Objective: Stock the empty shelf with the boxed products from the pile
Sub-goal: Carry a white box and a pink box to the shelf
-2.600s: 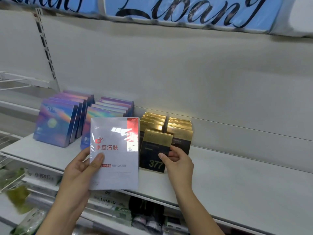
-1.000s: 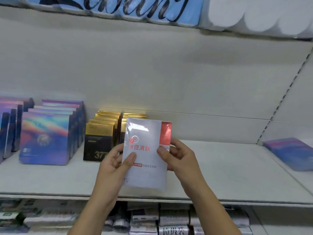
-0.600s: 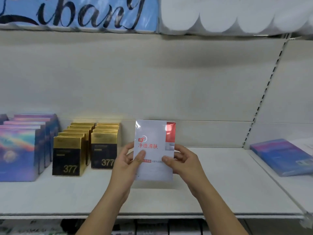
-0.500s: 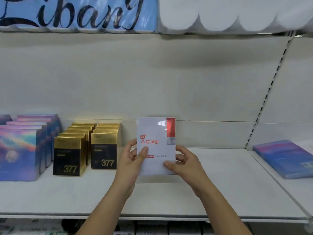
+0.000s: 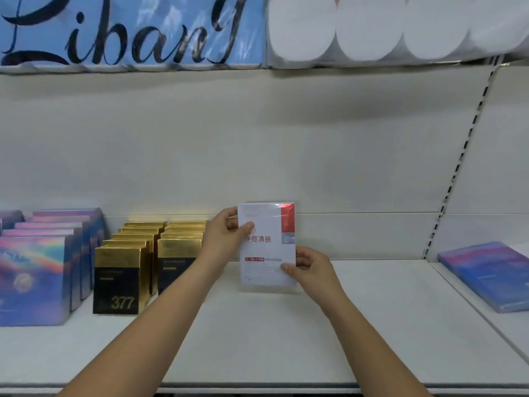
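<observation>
Box [image 5: 267, 247], white w/ a red strip at its top-right corner, is upright and face-out, towards the back of the shelf [image 5: 257, 353]. It sits right of the gold boxes [image 5: 126, 276], w/ a gap btwn them. Its bottom edge is down at shelf level; can't tell if it's actually touching yet.

Left hand [image 5: 226, 236] holds the top-left edge, thumb on the front and fingers curled behind. Right hand [image 5: 310, 267] pinches the lower-right corner, thumb on the front and the rest tucked behind. So both hands are closed on the box at opposite corners. That diagonal hold is prob. chosen b/c a thin, tall box tips easily: the top hand keeps it vertical while the bottom hand squares the base.

Placement looks deliberate. The gold boxes stand in two files, front to back, labels forward. The rainbow boxes [image 5: 31, 279] at far left are filed the same way. The white box seems to open a new file beside them, same facing, and starting deep leaves room for more in front.

Most of the shelf right of it is bare, so stocking is prob. far from done. A blue box [image 5: 486, 273] lies flat on the next bay at right, well apart. Rolls [image 5: 400, 24] on the upper shelf play no part.

Next, I'd guess: let go gently, top hand last, and check it stays upright.
</observation>
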A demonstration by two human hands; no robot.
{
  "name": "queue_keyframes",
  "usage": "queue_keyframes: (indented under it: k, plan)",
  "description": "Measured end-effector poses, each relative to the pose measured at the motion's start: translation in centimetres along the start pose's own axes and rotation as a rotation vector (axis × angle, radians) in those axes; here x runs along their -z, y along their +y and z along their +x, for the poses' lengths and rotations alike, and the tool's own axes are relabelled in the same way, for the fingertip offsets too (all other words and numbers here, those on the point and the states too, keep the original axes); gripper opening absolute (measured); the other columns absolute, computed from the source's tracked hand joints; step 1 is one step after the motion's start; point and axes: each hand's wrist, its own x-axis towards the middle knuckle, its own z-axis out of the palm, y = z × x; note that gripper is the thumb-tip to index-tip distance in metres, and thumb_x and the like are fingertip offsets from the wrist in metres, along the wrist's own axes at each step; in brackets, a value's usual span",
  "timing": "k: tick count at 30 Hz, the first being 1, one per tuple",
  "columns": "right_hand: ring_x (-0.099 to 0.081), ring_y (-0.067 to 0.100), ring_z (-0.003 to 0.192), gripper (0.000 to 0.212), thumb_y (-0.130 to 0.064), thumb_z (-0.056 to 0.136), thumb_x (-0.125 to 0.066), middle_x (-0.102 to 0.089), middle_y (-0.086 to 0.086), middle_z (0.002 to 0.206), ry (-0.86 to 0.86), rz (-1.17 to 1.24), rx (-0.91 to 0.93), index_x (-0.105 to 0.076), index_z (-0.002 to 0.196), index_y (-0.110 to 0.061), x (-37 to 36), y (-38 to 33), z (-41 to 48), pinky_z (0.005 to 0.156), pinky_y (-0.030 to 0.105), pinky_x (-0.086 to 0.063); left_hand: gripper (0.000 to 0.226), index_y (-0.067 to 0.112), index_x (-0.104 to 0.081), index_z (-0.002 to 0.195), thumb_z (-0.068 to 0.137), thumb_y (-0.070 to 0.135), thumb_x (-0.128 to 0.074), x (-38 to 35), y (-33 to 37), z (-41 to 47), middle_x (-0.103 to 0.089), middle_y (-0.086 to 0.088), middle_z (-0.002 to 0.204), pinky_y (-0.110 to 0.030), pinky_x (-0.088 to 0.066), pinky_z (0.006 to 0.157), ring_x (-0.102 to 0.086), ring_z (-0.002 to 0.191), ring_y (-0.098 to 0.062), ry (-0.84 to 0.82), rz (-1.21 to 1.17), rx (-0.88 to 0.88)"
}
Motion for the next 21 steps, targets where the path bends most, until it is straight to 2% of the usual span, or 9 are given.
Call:
queue_keyframes:
  k: [2,4,5,6,9,11,15,19,21]
  plan:
    - [-0.074,0.019,0.090,0.023,-0.012,0.089,-0.074,-0.077,-0.001,0.100,0.015,-0.046,-0.005,-0.071,0.110,-0.019,-0.4,0.6,1.1,0.087,0.039,-0.060,0.035,0.027,-0.064,0.120,0.087,0.023,-0.076,-0.3,-0.7,0.8,-0.076,0.007,0.102,-0.043,-0.060,0.087,-0.073,0.092,-0.013,0.024,0.012,0.003]
    - [-0.073,0.022,0.092,0.023,-0.012,0.088,-0.074,-0.076,-0.001,0.100,0.030,-0.076,-0.010,-0.070,0.109,-0.020,-0.6,1.4,2.1,0.087,0.040,-0.059,0.037,0.021,-0.062,0.125,0.090,0.018,-0.074,-0.8,-1.0,1.0,-0.074,0.004,0.107,-0.020,-0.059,0.071,-0.070,0.090,-0.008,0.030,-0.010,0.014]
    - [-0.073,0.024,0.094,0.024,-0.012,0.087,-0.075,-0.076,-0.001,0.100,0.028,-0.082,-0.012,-0.070,0.108,-0.021,-0.6,1.7,2.5,0.087,0.039,-0.059,0.037,0.016,-0.060,0.127,0.092,0.013,-0.072,-1.1,-1.0,1.1,-0.073,-0.001,0.110,-0.012,-0.054,0.062,-0.069,0.090,-0.008,0.031,-0.019,0.023]
    - [-0.072,0.025,0.095,0.026,-0.010,0.087,-0.075,-0.076,-0.001,0.101,0.015,-0.090,-0.015,-0.069,0.109,-0.022,-0.4,1.9,2.7,0.086,0.037,-0.059,0.037,0.013,-0.059,0.128,0.093,0.010,-0.070,-1.4,-1.2,1.2,-0.071,-0.005,0.113,-0.011,-0.052,0.058,-0.068,0.091,-0.008,0.032,-0.020,0.025]
    - [-0.071,0.018,0.097,0.040,-0.007,0.084,-0.077,-0.074,-0.004,0.106,-0.048,-0.148,-0.029,-0.064,0.117,-0.025,0.0,2.4,2.9,0.083,0.030,-0.059,0.035,0.013,-0.060,0.126,0.093,0.011,-0.071,-1.7,-1.8,1.6,-0.069,-0.001,0.115,-0.010,-0.053,0.059,-0.065,0.096,-0.006,0.024,0.015,0.013]
    - [-0.071,0.015,0.096,0.042,-0.006,0.083,-0.077,-0.073,-0.006,0.106,-0.050,-0.170,-0.027,-0.063,0.118,-0.025,-0.1,2.7,2.8,0.079,0.024,-0.057,0.034,0.014,-0.060,0.124,0.092,0.013,-0.072,-1.9,-2.1,1.9,-0.067,0.004,0.112,-0.009,-0.051,0.059,-0.062,0.095,-0.002,0.019,0.049,-0.001]
    - [-0.070,0.013,0.098,0.042,-0.006,0.085,-0.076,-0.072,-0.004,0.109,-0.005,-0.185,-0.031,-0.061,0.121,-0.021,-0.5,2.8,3.5,0.084,0.025,-0.057,0.029,0.018,-0.058,0.117,0.092,0.012,-0.072,-2.6,-1.9,2.5,-0.064,0.010,0.103,-0.009,-0.050,0.057,-0.062,0.089,0.000,0.054,0.046,-0.013]
    - [-0.067,0.014,0.098,0.043,-0.003,0.086,-0.075,-0.068,-0.004,0.108,0.011,-0.193,-0.043,-0.057,0.123,-0.015,-0.6,2.5,4.3,0.071,0.011,-0.049,0.032,0.013,-0.063,0.119,0.090,0.012,-0.075,-3.0,-2.2,2.9,-0.069,0.002,0.109,-0.023,-0.058,0.070,-0.069,0.096,-0.012,0.107,0.026,0.010]
    - [-0.066,0.013,0.098,0.043,-0.004,0.086,-0.074,-0.068,-0.004,0.108,0.019,-0.206,-0.034,-0.057,0.124,-0.015,-0.5,2.5,4.5,0.070,0.009,-0.047,0.031,0.013,-0.064,0.117,0.088,0.013,-0.077,-3.1,-2.4,3.1,-0.071,0.001,0.108,-0.025,-0.059,0.071,-0.070,0.095,-0.013,0.140,0.014,0.031]
